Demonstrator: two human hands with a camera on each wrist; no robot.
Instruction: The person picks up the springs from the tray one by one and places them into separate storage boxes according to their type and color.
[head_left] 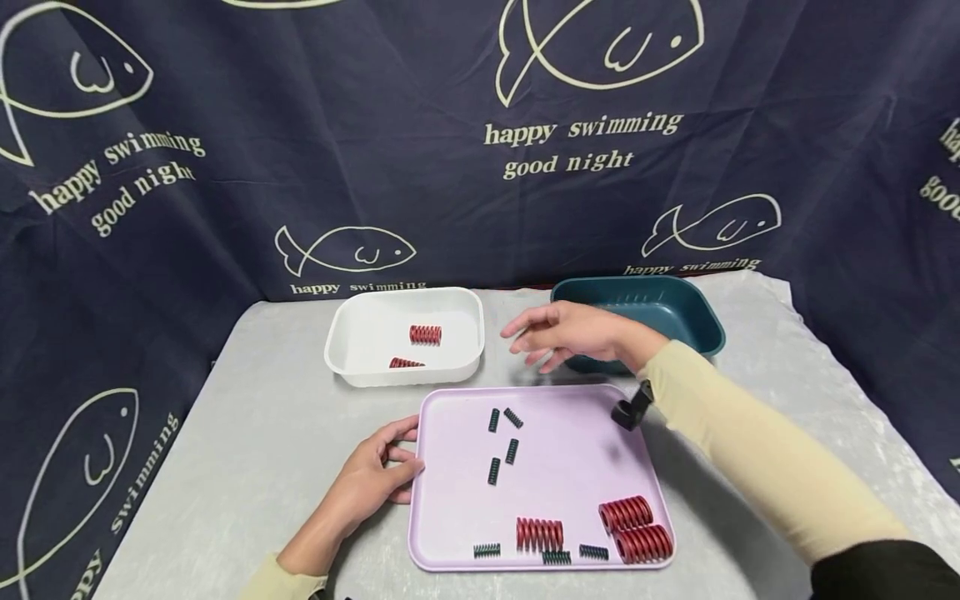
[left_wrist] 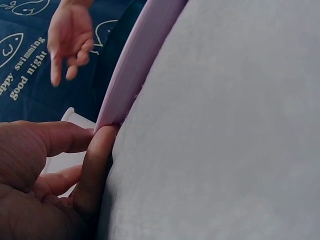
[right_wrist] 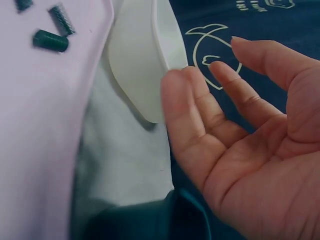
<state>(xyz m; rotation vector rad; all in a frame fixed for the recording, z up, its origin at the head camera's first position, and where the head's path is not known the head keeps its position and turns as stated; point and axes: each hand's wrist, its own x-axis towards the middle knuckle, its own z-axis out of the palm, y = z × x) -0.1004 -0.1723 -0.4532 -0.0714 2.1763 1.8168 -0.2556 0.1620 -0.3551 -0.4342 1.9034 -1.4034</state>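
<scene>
My left hand (head_left: 371, 475) pinches the left rim of a lilac tray (head_left: 570, 417); in the left wrist view, thumb and finger (left_wrist: 100, 145) meet at the tray's edge. My right hand (head_left: 581, 329) hangs in the air between a white basin (head_left: 405, 379) and a dark teal basin (head_left: 708, 329), fingers loosely bent and holding nothing. In the right wrist view its palm (right_wrist: 260, 175) is bare. Several small green springs (head_left: 512, 451) lie on the tray. Larger red springs lie near its front edge, one at the middle (head_left: 538, 534) and two in the right corner (head_left: 643, 543).
Inside the white basin are two red springs (head_left: 425, 335), one partly hidden by the front wall. The teal basin's near left part is hidden behind my right hand. A grey cloth (head_left: 247, 433) covers the table, and a dark blue fish-print curtain (head_left: 420, 150) hangs behind.
</scene>
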